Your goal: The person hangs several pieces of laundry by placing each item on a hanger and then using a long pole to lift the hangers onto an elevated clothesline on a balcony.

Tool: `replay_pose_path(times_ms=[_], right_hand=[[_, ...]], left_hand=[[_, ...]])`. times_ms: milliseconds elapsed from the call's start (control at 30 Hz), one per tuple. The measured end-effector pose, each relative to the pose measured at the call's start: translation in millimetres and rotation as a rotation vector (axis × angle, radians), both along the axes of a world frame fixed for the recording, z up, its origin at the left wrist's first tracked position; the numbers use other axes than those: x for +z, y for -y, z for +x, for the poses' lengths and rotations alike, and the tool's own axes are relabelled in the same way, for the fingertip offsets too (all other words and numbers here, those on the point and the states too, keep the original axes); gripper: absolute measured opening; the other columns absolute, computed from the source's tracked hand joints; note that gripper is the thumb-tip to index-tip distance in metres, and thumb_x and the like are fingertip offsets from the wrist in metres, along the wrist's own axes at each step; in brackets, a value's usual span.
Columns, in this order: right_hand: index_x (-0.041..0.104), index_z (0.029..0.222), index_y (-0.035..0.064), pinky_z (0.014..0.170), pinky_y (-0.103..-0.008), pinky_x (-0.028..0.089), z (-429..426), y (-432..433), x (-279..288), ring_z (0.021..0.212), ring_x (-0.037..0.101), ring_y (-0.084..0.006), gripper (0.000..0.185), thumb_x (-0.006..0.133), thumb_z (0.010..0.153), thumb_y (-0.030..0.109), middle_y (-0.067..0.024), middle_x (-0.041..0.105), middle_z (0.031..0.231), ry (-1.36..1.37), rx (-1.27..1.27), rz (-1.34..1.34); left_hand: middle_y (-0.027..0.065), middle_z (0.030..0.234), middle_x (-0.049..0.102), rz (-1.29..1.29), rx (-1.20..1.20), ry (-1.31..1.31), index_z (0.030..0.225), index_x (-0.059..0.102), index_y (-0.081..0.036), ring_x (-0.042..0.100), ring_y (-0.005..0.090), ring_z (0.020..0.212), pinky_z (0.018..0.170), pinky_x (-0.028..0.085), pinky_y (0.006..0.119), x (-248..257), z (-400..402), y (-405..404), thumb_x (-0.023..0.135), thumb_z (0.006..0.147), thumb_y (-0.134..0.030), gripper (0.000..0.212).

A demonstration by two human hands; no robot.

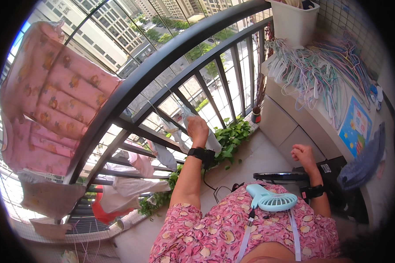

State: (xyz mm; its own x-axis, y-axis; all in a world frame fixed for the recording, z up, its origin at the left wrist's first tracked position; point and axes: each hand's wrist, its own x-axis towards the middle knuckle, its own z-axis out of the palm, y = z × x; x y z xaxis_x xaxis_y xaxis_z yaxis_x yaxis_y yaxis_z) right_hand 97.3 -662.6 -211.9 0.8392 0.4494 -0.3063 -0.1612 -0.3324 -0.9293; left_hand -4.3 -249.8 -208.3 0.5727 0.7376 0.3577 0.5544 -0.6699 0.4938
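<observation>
My left hand (197, 130) is raised at the railing, its fingers curled at a pale blue-grey garment (212, 139). The cloth shows above and below the hand, which hides part of it. A thin hanger hook reaches over the lower rail just above. Close beside it hangs a small white garment (175, 131). My right hand (305, 157) is held loosely closed before the cabinet (291, 126), with nothing visible in it. A light blue handheld fan (277, 201) rests on my chest on a white lanyard.
The dark metal railing (164, 60) curves across the balcony. Pink printed clothing (57, 88) and other laundry hang along it. Many hangers (316, 75) and a white bin (294, 24) sit on the cabinet. Below are leafy plants (232, 134) and a round black-rimmed seat (279, 176).
</observation>
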Motion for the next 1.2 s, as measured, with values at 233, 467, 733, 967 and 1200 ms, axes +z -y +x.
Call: replay_pose_path(times_ms=[233, 467, 733, 967, 1200], right_hand=[[0.06, 0.097, -0.0058, 0.057, -0.0216, 0.046, -13, 10, -6, 0.064, 0.057, -0.0095, 0.023, 0.052, 0.083, 0.01, -0.0066, 0.062, 0.076, -0.027, -0.018, -0.033], [0.059, 0.097, -0.008, 0.059, -0.0237, 0.047, -31, 41, 17, 0.066, 0.057, -0.0104, 0.025, 0.054, 0.081, 0.011, -0.0062, 0.061, 0.074, 0.094, -0.077, -0.043], [0.06, 0.098, -0.0052, 0.059, -0.0211, 0.048, -23, 92, 77, 0.066, 0.058, -0.009, 0.021, 0.051, 0.086, 0.009, -0.0063, 0.063, 0.078, 0.23, -0.369, -0.012], [0.061, 0.1, -0.0036, 0.061, -0.0266, 0.049, -9, 179, 56, 0.069, 0.061, -0.0153, 0.023, 0.055, 0.082, 0.01, -0.0108, 0.065, 0.082, 0.542, -0.885, -0.34], [0.059, 0.102, -0.0028, 0.082, -0.0426, 0.045, 19, 303, 50, 0.092, 0.058, -0.0358, 0.046, 0.062, 0.075, 0.034, -0.0199, 0.061, 0.098, 0.707, -1.2, -1.051]], left_hand=[[0.0313, 0.076, 0.059, -0.112, 0.022, -0.077, 0.095, 0.038, 0.009, 0.058, 0.0468, 0.074, 0.07, 0.045, 0.05, -4, -4, 29, 0.046, 0.087, -0.034, 0.045], [0.0143, 0.076, 0.063, -0.486, -0.46, 0.015, 0.107, 0.057, 0.005, 0.059, 0.0195, 0.061, 0.056, 0.046, 0.029, 19, -57, 89, 0.061, 0.083, -0.018, 0.034], [0.0165, 0.087, 0.064, -0.133, -1.666, 0.212, 0.106, 0.057, 0.001, 0.064, 0.0282, 0.073, 0.068, 0.053, 0.04, 300, -32, 218, 0.06, 0.081, -0.012, 0.028], [0.0152, 0.113, 0.057, -0.28, -1.97, 0.015, 0.123, 0.048, -0.008, 0.057, 0.0267, 0.099, 0.088, 0.044, 0.042, 315, -20, 201, 0.056, 0.086, -0.021, 0.04], [0.0159, 0.112, 0.057, -1.487, -0.949, -0.444, 0.117, 0.051, -0.004, 0.06, 0.0279, 0.093, 0.083, 0.047, 0.045, 309, -44, 164, 0.055, 0.086, -0.021, 0.036]])
